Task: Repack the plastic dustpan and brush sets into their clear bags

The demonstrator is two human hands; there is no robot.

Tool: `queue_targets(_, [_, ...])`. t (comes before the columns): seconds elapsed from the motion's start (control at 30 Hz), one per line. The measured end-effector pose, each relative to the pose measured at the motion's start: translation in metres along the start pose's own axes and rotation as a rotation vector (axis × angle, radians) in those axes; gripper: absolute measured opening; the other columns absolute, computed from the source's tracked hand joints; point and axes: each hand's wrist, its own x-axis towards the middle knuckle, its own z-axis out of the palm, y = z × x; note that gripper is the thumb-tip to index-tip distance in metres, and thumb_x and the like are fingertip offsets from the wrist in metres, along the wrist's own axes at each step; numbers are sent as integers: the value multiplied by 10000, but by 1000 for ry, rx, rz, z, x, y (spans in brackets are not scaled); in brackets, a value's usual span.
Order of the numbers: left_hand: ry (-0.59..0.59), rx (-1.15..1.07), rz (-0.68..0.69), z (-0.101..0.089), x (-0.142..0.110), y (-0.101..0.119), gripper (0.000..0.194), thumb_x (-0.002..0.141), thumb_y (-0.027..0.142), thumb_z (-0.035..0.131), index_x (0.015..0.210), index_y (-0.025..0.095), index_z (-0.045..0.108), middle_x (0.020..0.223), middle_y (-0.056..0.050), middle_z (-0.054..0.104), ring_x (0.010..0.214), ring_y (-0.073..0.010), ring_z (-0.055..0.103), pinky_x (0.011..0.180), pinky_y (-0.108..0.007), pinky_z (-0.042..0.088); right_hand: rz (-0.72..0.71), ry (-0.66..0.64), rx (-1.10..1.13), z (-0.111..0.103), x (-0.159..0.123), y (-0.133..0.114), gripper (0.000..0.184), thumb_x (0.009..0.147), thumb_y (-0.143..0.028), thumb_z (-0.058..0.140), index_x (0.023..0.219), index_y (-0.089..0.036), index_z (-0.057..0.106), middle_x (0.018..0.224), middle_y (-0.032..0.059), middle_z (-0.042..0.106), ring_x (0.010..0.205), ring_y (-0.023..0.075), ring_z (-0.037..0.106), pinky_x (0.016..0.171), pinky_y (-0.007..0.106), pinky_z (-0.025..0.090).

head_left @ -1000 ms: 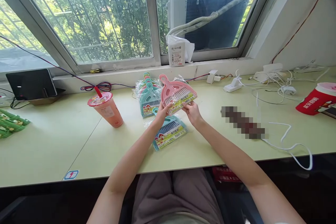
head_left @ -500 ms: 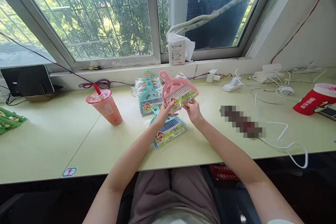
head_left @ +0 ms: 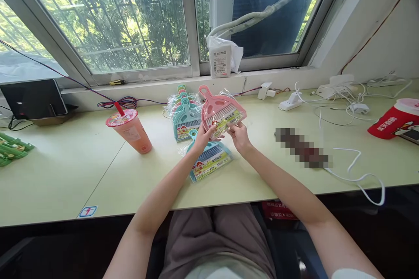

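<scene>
Counter (head_left: pixel 65 170) runs beneath window (head_left: pixel 131 17); left hand (head_left: pixel 202 138) and right hand (head_left: pixel 240 138) clamped on pink dustpan (head_left: pixel 218 105); blue dustpan (head_left: pixel 211 163) partly hidden.

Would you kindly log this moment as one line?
left hand: on pink dustpan set | right hand: same | blue set: on table

Clock centre: dustpan set (head_left: pixel 223 113), between left hand (head_left: pixel 203 138) and right hand (head_left: pixel 240 137). Second dustpan set (head_left: pixel 212 161) on desk (head_left: pixel 108 174), 6–7 o'clock. Dustpan stack (head_left: pixel 183 117), 9, just beside. Drink cup (head_left: pixel 131 133), 9, farther; tablet (head_left: pixel 31 98) beyond. Tissue pack (head_left: pixel 220 61) on windowsill (head_left: pixel 170 82), 12. Lidded tub (head_left: pixel 386 122), far 3.
</scene>
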Motion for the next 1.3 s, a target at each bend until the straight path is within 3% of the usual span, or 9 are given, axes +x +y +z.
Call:
queue_targets(0.33, [14, -36, -7, -1, 1, -1, 627, 811, 377, 635, 1348, 224, 351, 1327, -179, 555, 794, -266, 731, 622, -375, 607, -6, -1, -15, 2, -3, 1, 271, 667, -224, 730, 918, -223, 627, 1031, 14, 712, 982, 179, 679, 870, 315, 579])
queue_targets(0.53, [9, -31, -12, -3, 3, -4, 696, 813, 410, 638, 1397, 258, 290, 1358, -168, 539, 806, -244, 729, 612, -335, 609, 10, 9, -11, 2, -2, 1, 231, 668, -201, 714, 876, -223, 616, 960, 0, 719, 911, 165, 696, 859, 309, 585])
queue_targets(1.17, [73, -68, -5, -19, 7, 2, 608, 761, 367, 674, 1288, 210, 415, 1148, -108, 644, 646, -178, 703, 522, -293, 576, 202, -215, -103, -11, 24, -8, 162, 734, -239, 740, 859, -149, 688, 888, 80, 750, 817, 175, 726, 889, 327, 581])
queue_targets(1.23, [132, -102, 1, -28, 12, 3, 584, 745, 321, 684, 1261, 203, 438, 1112, -91, 656, 669, -165, 695, 510, -268, 568, 126, -203, -250, -17, 28, -15, 156, 756, -264, 718, 865, -154, 702, 849, 82, 745, 809, 197, 725, 904, 395, 573])
queue_targets(1.3, [215, -152, 2, -40, 17, 7, 507, 733, 255, 678, 1193, 184, 477, 1060, -74, 668, 678, -146, 682, 508, -244, 563, -105, -140, -472, -22, 31, -25, 136, 793, -253, 671, 902, -186, 715, 893, 81, 737, 882, 227, 714, 939, 476, 542])
